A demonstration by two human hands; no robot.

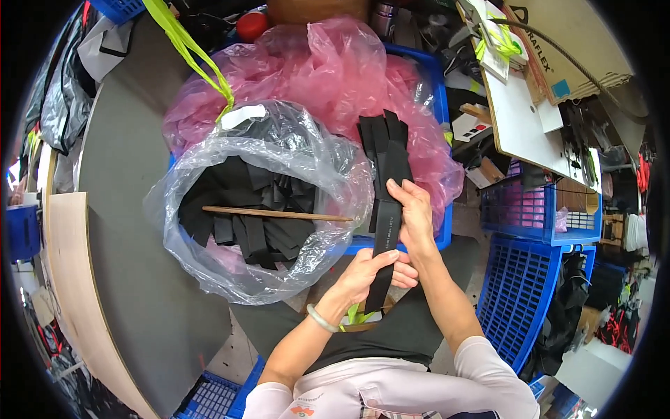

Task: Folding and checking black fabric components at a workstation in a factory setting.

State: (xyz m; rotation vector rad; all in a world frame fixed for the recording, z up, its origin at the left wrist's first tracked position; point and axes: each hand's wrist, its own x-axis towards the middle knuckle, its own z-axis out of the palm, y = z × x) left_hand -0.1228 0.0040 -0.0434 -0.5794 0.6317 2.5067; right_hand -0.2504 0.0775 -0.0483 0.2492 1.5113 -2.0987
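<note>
Black flat fabric strap (385, 230) stretches from the pink plastic bag (328, 70) over the blue crate's (440, 91) near edge, gripped by right hand (417, 220) above and left hand (366, 272) below, beside the clear strap-filled bag (209, 265).

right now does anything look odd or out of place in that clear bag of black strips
Yes: a thin wooden stick lies across the black strips inside the clear plastic bag, the only thing there that isn't a strip.
</note>
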